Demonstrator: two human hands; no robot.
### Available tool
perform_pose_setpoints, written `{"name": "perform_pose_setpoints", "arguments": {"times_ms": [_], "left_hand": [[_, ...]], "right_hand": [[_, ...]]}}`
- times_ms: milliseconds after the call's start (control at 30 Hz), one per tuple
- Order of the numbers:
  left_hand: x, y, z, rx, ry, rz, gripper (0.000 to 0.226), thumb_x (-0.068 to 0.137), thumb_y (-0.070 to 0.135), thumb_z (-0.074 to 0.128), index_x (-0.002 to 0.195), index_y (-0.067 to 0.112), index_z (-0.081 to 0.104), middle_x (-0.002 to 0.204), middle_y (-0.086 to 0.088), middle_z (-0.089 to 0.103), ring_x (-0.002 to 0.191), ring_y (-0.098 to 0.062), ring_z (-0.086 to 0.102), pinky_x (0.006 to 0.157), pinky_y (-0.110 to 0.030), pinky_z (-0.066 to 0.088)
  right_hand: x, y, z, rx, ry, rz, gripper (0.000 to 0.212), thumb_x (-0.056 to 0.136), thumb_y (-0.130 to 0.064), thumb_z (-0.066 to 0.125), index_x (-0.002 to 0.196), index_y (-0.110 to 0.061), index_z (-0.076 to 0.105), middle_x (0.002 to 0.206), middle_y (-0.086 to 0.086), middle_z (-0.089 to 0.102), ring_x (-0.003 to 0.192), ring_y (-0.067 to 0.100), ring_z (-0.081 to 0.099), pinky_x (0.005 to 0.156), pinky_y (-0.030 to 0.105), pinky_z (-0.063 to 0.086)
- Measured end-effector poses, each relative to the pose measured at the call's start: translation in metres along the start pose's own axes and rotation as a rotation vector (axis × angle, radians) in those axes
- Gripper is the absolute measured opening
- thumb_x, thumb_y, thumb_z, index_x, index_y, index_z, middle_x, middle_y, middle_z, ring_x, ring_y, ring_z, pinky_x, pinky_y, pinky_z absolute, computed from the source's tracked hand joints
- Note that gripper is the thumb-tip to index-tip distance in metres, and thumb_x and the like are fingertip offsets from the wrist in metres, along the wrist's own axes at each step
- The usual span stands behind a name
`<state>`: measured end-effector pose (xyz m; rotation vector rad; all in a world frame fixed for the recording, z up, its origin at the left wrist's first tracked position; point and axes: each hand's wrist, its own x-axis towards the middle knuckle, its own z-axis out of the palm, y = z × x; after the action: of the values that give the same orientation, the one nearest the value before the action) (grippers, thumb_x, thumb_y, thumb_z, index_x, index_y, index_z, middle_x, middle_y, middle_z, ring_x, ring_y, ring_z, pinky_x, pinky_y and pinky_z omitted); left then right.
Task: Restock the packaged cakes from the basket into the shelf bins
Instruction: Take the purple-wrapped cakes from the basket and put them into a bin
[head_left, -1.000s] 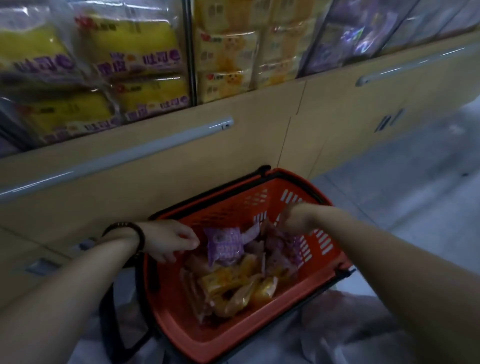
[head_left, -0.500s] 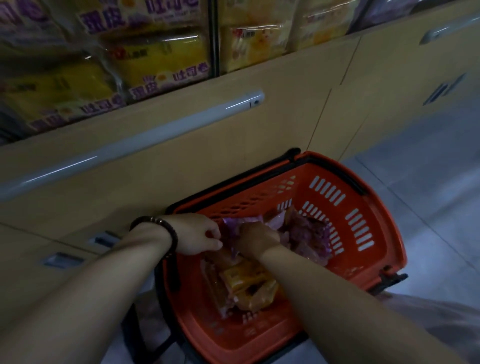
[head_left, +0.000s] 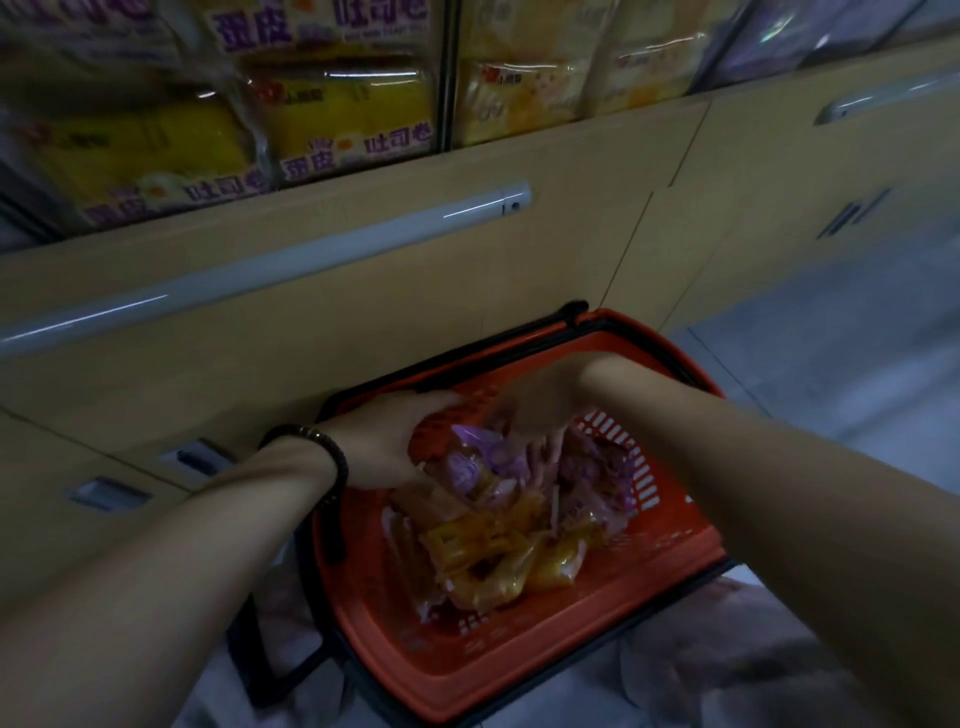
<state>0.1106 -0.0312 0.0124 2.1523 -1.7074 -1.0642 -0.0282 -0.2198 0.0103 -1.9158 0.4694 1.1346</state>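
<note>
Basket: an orange shopping basket (head_left: 519, 670) is set on the floor against the wooden cabinet front (head_left: 363, 332).
Cakes: purple-wrapped cakes (head_left: 467, 467) are piled at the basket's 12 o'clock end, yellow-wrapped cakes (head_left: 493, 561) toward 6 o'clock.
Left hand (head_left: 389, 441): fingers are curled around purple-wrapped cakes; a dark bead bracelet (head_left: 332, 457) is worn.
Right hand (head_left: 535, 405): blurred, lowered onto the purple pile; finger spread cannot be told.
Shelf bins: yellow bread packs (head_left: 353, 109) are seen at 11 o'clock.
</note>
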Motion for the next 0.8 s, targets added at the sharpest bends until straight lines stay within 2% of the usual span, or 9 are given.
{"name": "perform_pose_setpoints", "arguments": {"times_ms": [67, 133, 267, 333, 400, 533, 633, 700, 800], "left_hand": [[0.003, 0.004, 0.004, -0.062, 0.067, 0.046, 0.061, 0.068, 0.030, 0.093, 0.120, 0.049, 0.067, 0.116, 0.031, 0.069, 0.104, 0.012, 0.063, 0.088, -0.014, 0.046], [0.003, 0.004, 0.004, -0.065, 0.120, 0.035, 0.036, 0.070, 0.031, 0.090, 0.095, 0.050, 0.072, 0.091, 0.027, 0.075, 0.086, 0.013, 0.067, 0.077, -0.020, 0.054], [0.003, 0.004, 0.001, -0.076, 0.134, -0.067, 0.031, 0.069, 0.043, 0.091, 0.097, 0.045, 0.078, 0.079, 0.025, 0.076, 0.072, 0.011, 0.068, 0.064, -0.016, 0.052], [0.006, 0.003, 0.001, -0.072, 0.158, -0.128, 0.029, 0.068, 0.047, 0.091, 0.088, 0.037, 0.072, 0.078, 0.018, 0.075, 0.072, 0.002, 0.069, 0.064, -0.024, 0.052], [0.011, 0.002, 0.001, -0.095, 0.166, -0.175, 0.032, 0.069, 0.052, 0.088, 0.085, 0.033, 0.067, 0.079, 0.016, 0.071, 0.073, -0.003, 0.067, 0.064, -0.028, 0.051], [0.017, 0.006, -0.003, -0.271, 0.114, -0.149, 0.052, 0.065, 0.066, 0.083, 0.098, 0.027, 0.074, 0.090, 0.007, 0.077, 0.085, -0.017, 0.073, 0.082, -0.044, 0.060], [0.020, 0.010, 0.000, -0.397, 0.111, -0.156, 0.041, 0.073, 0.043, 0.094, 0.104, 0.031, 0.070, 0.087, 0.018, 0.073, 0.079, -0.004, 0.070, 0.067, -0.029, 0.058], [0.022, 0.011, 0.002, -0.509, 0.064, -0.182, 0.049, 0.073, 0.036, 0.096, 0.112, 0.034, 0.067, 0.099, 0.013, 0.075, 0.086, -0.008, 0.074, 0.062, -0.032, 0.062], [0.024, 0.010, 0.004, -0.596, 0.018, -0.219, 0.041, 0.079, 0.036, 0.092, 0.113, 0.033, 0.069, 0.105, 0.008, 0.079, 0.093, -0.015, 0.077, 0.065, -0.037, 0.065]], "right_hand": [[-0.016, -0.009, -0.005, 0.056, 0.031, -0.084, 0.027, 0.105, -0.026, 0.063, 0.127, -0.011, 0.061, 0.105, 0.019, 0.078, 0.093, 0.028, 0.077, 0.089, 0.042, 0.059], [-0.023, -0.008, -0.005, 0.136, 0.086, -0.129, 0.015, 0.105, -0.027, 0.063, 0.111, -0.015, 0.068, 0.105, 0.017, 0.078, 0.096, 0.031, 0.076, 0.085, 0.038, 0.059], [-0.015, 0.020, -0.004, 0.388, 0.420, -0.039, 0.033, 0.107, -0.034, 0.054, 0.127, -0.010, 0.066, 0.107, 0.017, 0.078, 0.092, 0.033, 0.077, 0.084, 0.042, 0.058], [-0.001, 0.050, -0.002, 0.200, 0.538, 0.114, 0.034, 0.106, -0.025, 0.053, 0.130, -0.006, 0.067, 0.107, 0.014, 0.078, 0.096, 0.030, 0.075, 0.084, 0.038, 0.057], [0.017, 0.089, 0.004, -0.174, 0.589, 0.238, 0.036, 0.101, -0.030, 0.057, 0.127, -0.008, 0.071, 0.123, 0.012, 0.075, 0.110, 0.029, 0.071, 0.094, 0.036, 0.055], [0.040, 0.140, 0.026, -0.236, 0.561, 0.382, 0.048, 0.103, -0.045, 0.054, 0.133, -0.010, 0.066, 0.138, 0.015, 0.066, 0.123, 0.033, 0.064, 0.094, 0.031, 0.048], [0.056, 0.152, 0.038, -0.289, 0.538, 0.373, 0.052, 0.105, -0.044, 0.052, 0.144, -0.010, 0.058, 0.147, 0.018, 0.058, 0.133, 0.035, 0.057, 0.103, 0.034, 0.048], [0.066, 0.156, 0.041, -0.317, 0.536, 0.347, 0.049, 0.102, -0.039, 0.059, 0.140, -0.008, 0.062, 0.143, 0.019, 0.062, 0.129, 0.034, 0.060, 0.100, 0.034, 0.049], [0.076, 0.163, 0.050, -0.297, 0.592, 0.335, 0.046, 0.103, -0.034, 0.060, 0.141, -0.010, 0.061, 0.141, 0.018, 0.063, 0.127, 0.034, 0.061, 0.098, 0.034, 0.047]]}}
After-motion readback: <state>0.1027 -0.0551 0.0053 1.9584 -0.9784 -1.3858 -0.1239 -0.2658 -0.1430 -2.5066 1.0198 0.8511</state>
